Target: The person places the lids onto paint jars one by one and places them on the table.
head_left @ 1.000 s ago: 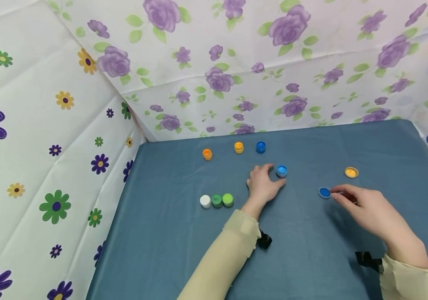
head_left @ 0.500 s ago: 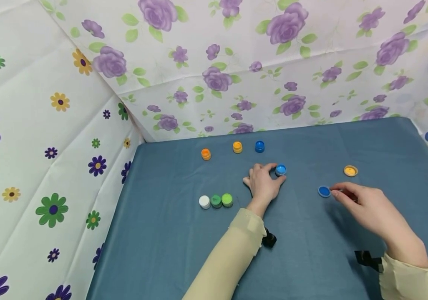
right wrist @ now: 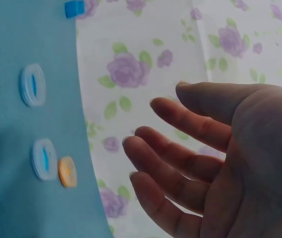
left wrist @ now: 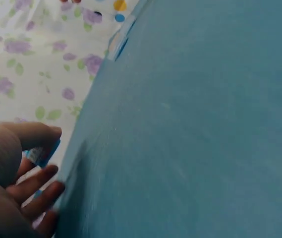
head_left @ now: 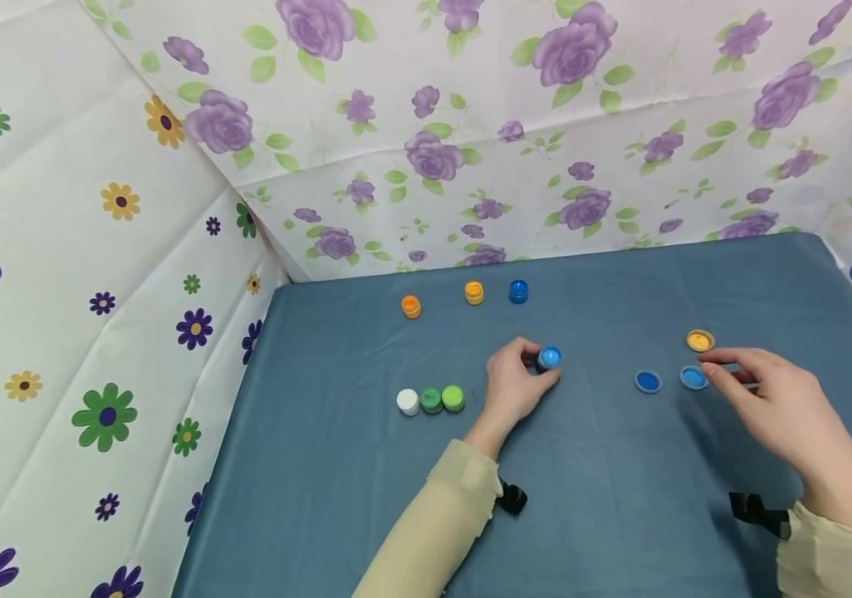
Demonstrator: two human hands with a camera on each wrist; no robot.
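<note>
My left hand (head_left: 514,386) pinches a small light blue paint pot (head_left: 549,358) between thumb and fingers; its top is uncovered, showing blue paint. In the left wrist view the pot (left wrist: 42,153) sits between the thumb and a finger, partly hidden. At the right, my right hand (head_left: 781,399) hovers by a light blue lid (head_left: 693,378) lying inside up. The right wrist view shows its fingers (right wrist: 168,168) loosely bent with nothing between them, apart from that lid (right wrist: 44,158). A darker blue lid (head_left: 648,381) and a yellow lid (head_left: 699,340) lie close by.
Along the back of the blue cloth-covered table (head_left: 321,498) stand uncovered orange (head_left: 411,306), yellow (head_left: 474,292) and dark blue (head_left: 519,291) pots. White (head_left: 408,402), dark green (head_left: 431,401) and light green (head_left: 452,399) pots form a row left of my left hand.
My left hand has taken hold of the light blue pot and shifted it slightly left and nearer. The right hand has moved right, and the light blue lid now shows beside its fingertips.
</note>
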